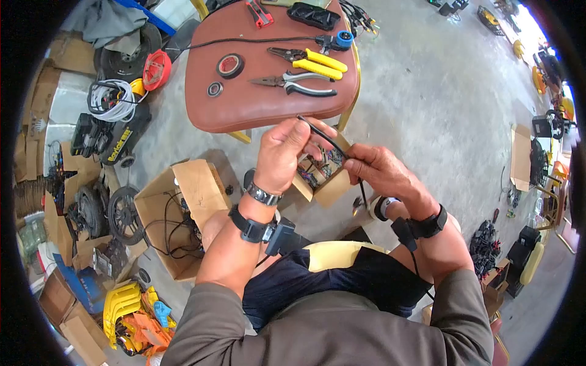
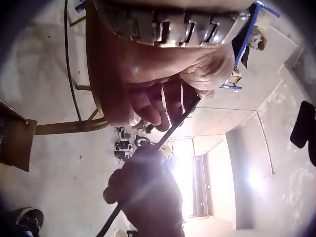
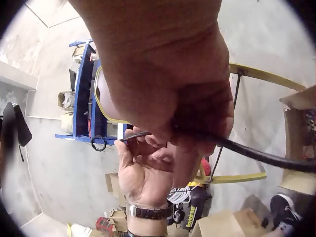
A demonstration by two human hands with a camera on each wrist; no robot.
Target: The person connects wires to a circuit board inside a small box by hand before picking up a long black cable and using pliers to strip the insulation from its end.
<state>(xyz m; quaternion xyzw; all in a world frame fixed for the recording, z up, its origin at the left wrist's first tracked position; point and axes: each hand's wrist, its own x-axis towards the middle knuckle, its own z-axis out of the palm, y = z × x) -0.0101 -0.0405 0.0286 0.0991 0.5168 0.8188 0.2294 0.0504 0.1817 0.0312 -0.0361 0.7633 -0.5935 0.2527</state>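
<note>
A black cable (image 1: 330,141) runs between the two hands in front of the chair seat. Near its tip, the left hand (image 1: 281,152) pinches the cable between thumb and index finger, the other fingers spread loosely behind. Farther along, the right hand (image 1: 383,172) grips it between thumb and curled fingers, and the rest hangs below toward the floor. In the right wrist view, the cable (image 3: 266,157) leaves the right hand (image 3: 197,108) toward the right edge. The left wrist view shows the cable (image 2: 177,126) slanting from the left thumb down through the right hand (image 2: 148,192).
On the brown chair seat (image 1: 207,111) lie yellow-handled pliers (image 1: 320,64), needle-nose pliers (image 1: 293,82), a black tape roll (image 1: 230,66), a small ring (image 1: 215,89), a red cutter (image 1: 260,15) and a blue-ended cable (image 1: 343,40). Cardboard boxes (image 1: 198,183) stand below on the floor.
</note>
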